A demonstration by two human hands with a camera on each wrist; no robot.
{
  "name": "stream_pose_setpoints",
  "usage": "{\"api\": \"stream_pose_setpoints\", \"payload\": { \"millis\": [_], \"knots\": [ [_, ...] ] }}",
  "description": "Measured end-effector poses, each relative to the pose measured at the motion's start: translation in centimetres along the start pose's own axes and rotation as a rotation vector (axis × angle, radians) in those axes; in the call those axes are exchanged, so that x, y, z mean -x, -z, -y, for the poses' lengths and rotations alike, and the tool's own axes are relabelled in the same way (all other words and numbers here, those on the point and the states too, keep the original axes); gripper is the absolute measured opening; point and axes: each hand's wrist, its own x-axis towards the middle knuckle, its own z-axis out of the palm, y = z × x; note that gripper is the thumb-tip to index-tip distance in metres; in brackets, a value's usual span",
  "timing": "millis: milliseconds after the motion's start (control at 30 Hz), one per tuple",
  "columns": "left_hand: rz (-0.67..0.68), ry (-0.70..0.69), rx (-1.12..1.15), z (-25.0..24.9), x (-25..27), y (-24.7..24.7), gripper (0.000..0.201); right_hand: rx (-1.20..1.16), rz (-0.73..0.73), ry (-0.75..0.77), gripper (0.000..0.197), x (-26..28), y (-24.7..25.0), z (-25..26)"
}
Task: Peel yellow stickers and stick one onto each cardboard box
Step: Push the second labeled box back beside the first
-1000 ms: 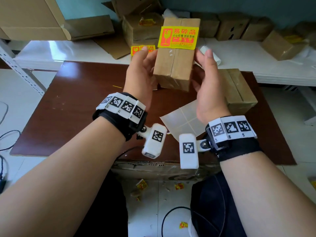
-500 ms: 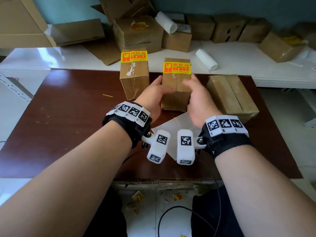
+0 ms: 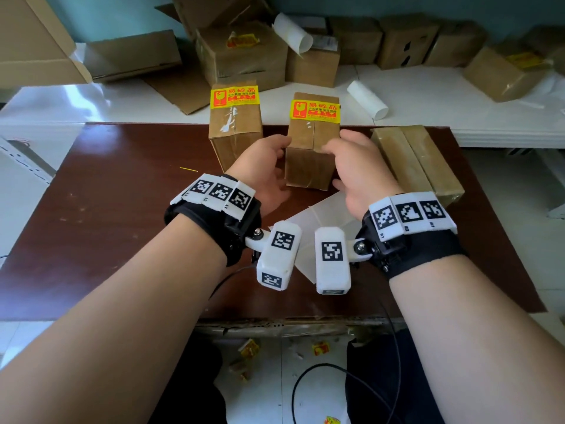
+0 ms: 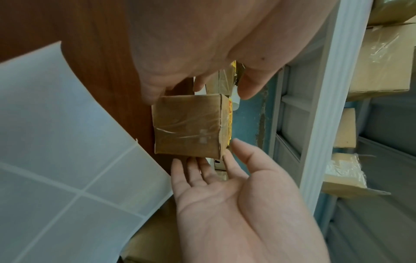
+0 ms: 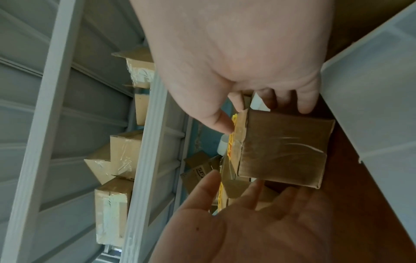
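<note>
Brown table (image 3: 122, 185): stickered box (image 3: 312, 142) upright; left hand (image 3: 263, 172), right hand (image 3: 357, 166) released beside.

labelled box (image 3: 234, 123) left, bare box (image 3: 415, 160) right, narrow gaps

Two boxes stand mid-frame on the surface (image 3: 122, 185), the left box (image 3: 234, 130) beside the middle box (image 3: 312, 148). A third box (image 3: 419, 160) lies right of them. A sheet (image 3: 321, 215) lies below the middle box.
</note>
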Motion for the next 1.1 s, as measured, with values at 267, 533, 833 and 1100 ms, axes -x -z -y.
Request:
{"api": "stream_pose_setpoints", "payload": {
  "millis": [267,533,833,1100],
  "knots": [
    [0.025,0.0,0.168,-0.6,-1.0,0.2,0.081,-0.261,0.095,-0.086,0.049,-2.9,-0.1,-0.8],
    [0.038,0.008,-0.061,0.5,1.5,0.2,0.079,-0.177,0.12,-0.038,0.035,3.1,1.5,0.1],
    [-0.049,0.073,-0.453,4.0,2.9,-0.7,0.057,0.13,0.105,-0.176,0.038,9.1,6.1,-3.0],
    [-0.01,0.073,-0.579,4.9,1.7,-2.0,0.034,0.225,0.128,-0.286,0.048,8.8,5.1,-5.0]
  ]
}}
